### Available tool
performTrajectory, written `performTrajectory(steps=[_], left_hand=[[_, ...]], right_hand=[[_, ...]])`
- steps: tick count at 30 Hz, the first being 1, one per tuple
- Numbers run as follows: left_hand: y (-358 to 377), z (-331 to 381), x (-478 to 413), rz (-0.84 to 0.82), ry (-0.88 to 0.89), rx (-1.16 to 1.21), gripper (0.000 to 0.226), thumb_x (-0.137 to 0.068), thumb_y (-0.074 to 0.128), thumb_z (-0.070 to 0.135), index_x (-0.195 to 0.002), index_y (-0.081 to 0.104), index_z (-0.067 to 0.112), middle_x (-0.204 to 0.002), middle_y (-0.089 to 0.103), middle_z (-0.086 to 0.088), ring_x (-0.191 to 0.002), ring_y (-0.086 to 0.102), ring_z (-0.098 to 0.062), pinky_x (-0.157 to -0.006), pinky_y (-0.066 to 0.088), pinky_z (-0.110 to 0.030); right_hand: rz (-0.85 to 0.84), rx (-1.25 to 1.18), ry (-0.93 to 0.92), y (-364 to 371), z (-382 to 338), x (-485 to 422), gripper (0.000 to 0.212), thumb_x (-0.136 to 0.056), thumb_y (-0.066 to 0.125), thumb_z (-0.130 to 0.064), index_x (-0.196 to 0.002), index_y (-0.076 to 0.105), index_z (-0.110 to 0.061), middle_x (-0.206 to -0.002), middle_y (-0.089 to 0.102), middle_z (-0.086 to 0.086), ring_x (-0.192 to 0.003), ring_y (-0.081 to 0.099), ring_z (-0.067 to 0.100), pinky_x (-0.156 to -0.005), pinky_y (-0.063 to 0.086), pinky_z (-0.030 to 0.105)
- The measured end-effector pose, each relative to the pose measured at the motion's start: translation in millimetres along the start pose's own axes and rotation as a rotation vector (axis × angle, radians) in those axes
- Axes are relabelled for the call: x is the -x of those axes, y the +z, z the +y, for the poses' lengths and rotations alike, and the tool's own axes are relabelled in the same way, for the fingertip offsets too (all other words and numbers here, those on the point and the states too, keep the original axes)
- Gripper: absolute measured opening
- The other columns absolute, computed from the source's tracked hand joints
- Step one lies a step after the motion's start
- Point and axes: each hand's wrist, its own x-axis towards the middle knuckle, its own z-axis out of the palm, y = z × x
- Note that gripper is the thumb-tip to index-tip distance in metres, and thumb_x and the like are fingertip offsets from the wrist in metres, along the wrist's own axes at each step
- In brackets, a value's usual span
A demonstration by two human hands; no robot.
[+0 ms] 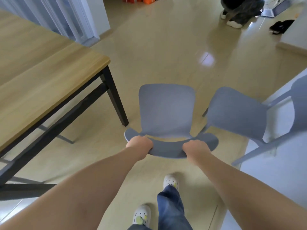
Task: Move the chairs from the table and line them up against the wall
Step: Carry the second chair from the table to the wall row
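A grey-blue plastic chair [167, 110] is in front of me, seen from above, its seat pointing away and its curved backrest nearest me. My left hand [139, 144] grips the left part of the backrest's top edge. My right hand [196, 147] grips the right part. A second grey-blue chair [235, 113] stands just to the right, its back against the white wall [274, 171]. The two seats are close but apart. The wooden table [49, 77] with black legs is to the left.
A black table leg [116, 97] stands left of the held chair. Another person crouches on the floor at the far right [240, 10], next to a black object [280, 26]. Orange boxes [147, 0] sit at the far end. My feet in white shoes [171, 180] are below.
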Motion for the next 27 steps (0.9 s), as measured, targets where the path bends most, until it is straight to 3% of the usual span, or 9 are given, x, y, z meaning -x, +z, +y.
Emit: performTrajectory(steps=[5,9,12,15,17,19,21,27], left_hand=[[13.7,13.0,23.4,0.06,0.057,-0.047,0.035,-0.088,0.041,-0.007,-0.111,0.063,0.008,-0.108,0.062,-0.012,-0.093,0.058,-0.028,-0.078,0.049,-0.034],[23.1,33.2,38.6,0.077,0.106,-0.074,0.034,-0.087,0.041,-0.006,-0.109,0.064,0.008,-0.113,0.065,-0.012,-0.098,0.061,-0.029,-0.071,0.042,-0.031],[25.9,50.2,42.8,0.07,0.1,-0.071,0.033,-0.086,0.042,-0.005,-0.107,0.065,0.007,-0.103,0.065,-0.015,-0.096,0.063,-0.03,-0.069,0.041,-0.031],[21.9,69.0,43.5,0.088,0.067,-0.04,0.03,-0.087,0.044,-0.004,-0.103,0.066,0.007,-0.105,0.067,-0.013,-0.098,0.065,-0.03,-0.067,0.041,-0.031],[14.1,79.8,42.5,0.11,0.038,-0.002,0.028,-0.087,0.046,-0.003,-0.103,0.066,0.007,-0.108,0.068,-0.012,-0.102,0.065,-0.031,-0.07,0.046,-0.033],[7.2,90.4,39.3,0.133,0.011,0.028,0.03,-0.087,0.045,-0.002,-0.106,0.066,0.007,-0.102,0.066,-0.014,-0.102,0.065,-0.031,-0.072,0.049,-0.034],[5.4,98.4,37.8,0.157,0.002,0.045,0.032,-0.088,0.043,-0.001,-0.108,0.066,0.01,-0.1,0.065,-0.012,-0.1,0.065,-0.03,-0.067,0.044,-0.032],[5.8,107.4,37.3,0.171,0.052,0.102,0.028,-0.087,0.043,0.003,-0.102,0.065,0.011,-0.077,0.051,-0.004,-0.083,0.057,-0.03,-0.065,0.04,-0.03]], right_hand=[[-0.008,-0.072,0.086,18.7,-11.8,28.4,0.034,-0.093,0.044,-0.005,-0.125,0.057,-0.008,-0.126,0.061,0.011,-0.118,0.058,0.029,-0.081,0.045,0.032],[-0.013,-0.089,0.127,39.8,-10.8,49.5,0.035,-0.091,0.047,-0.004,-0.124,0.057,-0.008,-0.124,0.061,0.011,-0.114,0.06,0.03,-0.072,0.041,0.032],[0.032,-0.169,0.178,52.0,-2.9,61.4,0.036,-0.091,0.046,-0.003,-0.124,0.056,-0.01,-0.122,0.062,0.01,-0.113,0.062,0.029,-0.07,0.038,0.031],[0.112,-0.272,0.242,57.6,10.6,70.8,0.037,-0.09,0.042,-0.001,-0.122,0.057,-0.014,-0.12,0.065,0.006,-0.116,0.059,0.026,-0.084,0.042,0.031],[0.191,-0.356,0.268,61.1,19.6,73.1,0.039,-0.089,0.039,-0.002,-0.12,0.057,-0.015,-0.124,0.063,0.005,-0.126,0.05,0.023,-0.106,0.032,0.029],[0.241,-0.485,0.286,64.0,28.6,73.5,0.042,-0.089,0.036,-0.002,-0.124,0.055,-0.015,-0.135,0.056,0.005,-0.141,0.033,0.018,-0.117,0.019,0.031],[0.264,-0.602,0.301,63.2,32.4,72.6,0.041,-0.092,0.034,-0.004,-0.127,0.054,-0.014,-0.141,0.051,0.005,-0.148,0.019,0.013,-0.118,0.018,0.034],[0.265,-0.607,0.325,56.2,36.8,72.4,0.038,-0.099,0.027,-0.019,-0.117,0.058,-0.007,-0.133,0.056,0.006,-0.148,0.018,0.015,-0.115,0.017,0.04]])
